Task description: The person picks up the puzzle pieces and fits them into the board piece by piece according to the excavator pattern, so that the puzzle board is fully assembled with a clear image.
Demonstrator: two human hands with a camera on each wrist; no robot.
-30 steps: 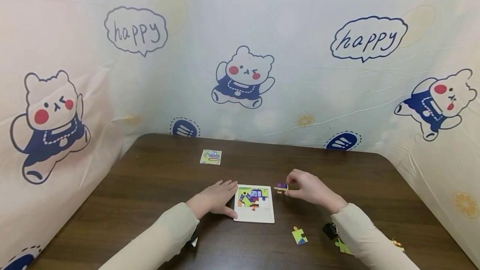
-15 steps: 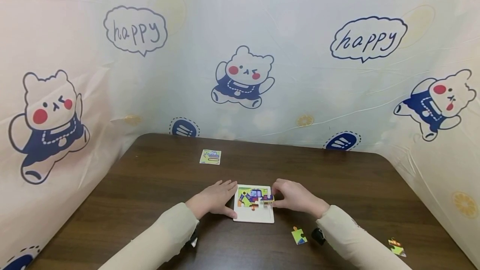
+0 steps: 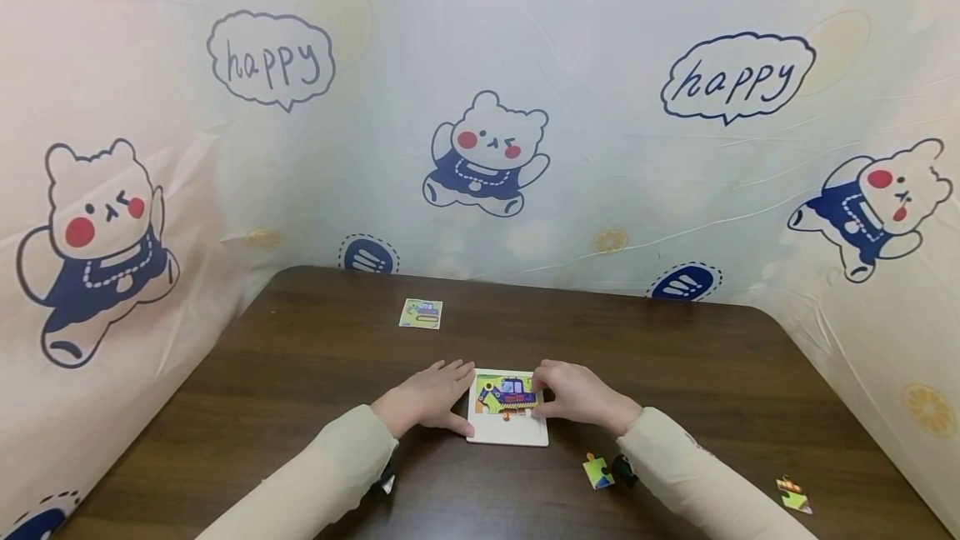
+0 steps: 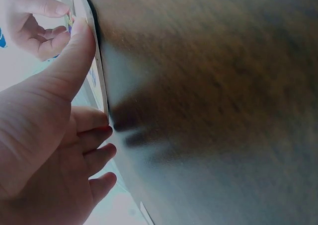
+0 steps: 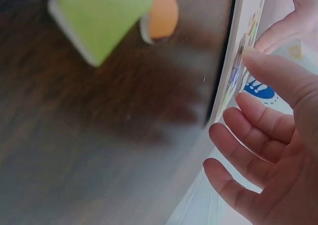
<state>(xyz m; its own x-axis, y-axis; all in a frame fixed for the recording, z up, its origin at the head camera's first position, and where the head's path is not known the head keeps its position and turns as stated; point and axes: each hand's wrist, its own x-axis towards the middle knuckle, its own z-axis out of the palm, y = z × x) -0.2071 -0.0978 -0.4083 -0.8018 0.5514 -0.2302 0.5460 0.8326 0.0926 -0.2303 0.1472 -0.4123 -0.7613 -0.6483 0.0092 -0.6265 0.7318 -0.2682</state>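
A white puzzle tray (image 3: 512, 433) lies on the table, its upper part filled with joined pieces (image 3: 491, 394) of a purple excavator picture. At its left edge rests my left hand (image 3: 429, 397), fingers spread fairly straight and thumb by the near corner; the left wrist view shows the thumb (image 4: 82, 51) along the rim. My right hand (image 3: 583, 394) pinches a purple puzzle piece (image 3: 523, 401) with a striped lower edge, between thumb and forefinger. That piece lines up with the picture's right side, over the tray. In the right wrist view the other fingers are loosely bent.
A loose green puzzle piece (image 3: 598, 471) lies just right of the tray, beside the right wrist strap. Another piece (image 3: 792, 494) is farther right, past the sleeve. A small picture card (image 3: 421, 314) lies toward the table's back. A printed curtain (image 3: 600, 190) surrounds the dark table.
My right hand has brought the purple puzzle piece leftward from beside the tray onto it, against the joined pieces. My left hand has stayed at the tray's left edge.
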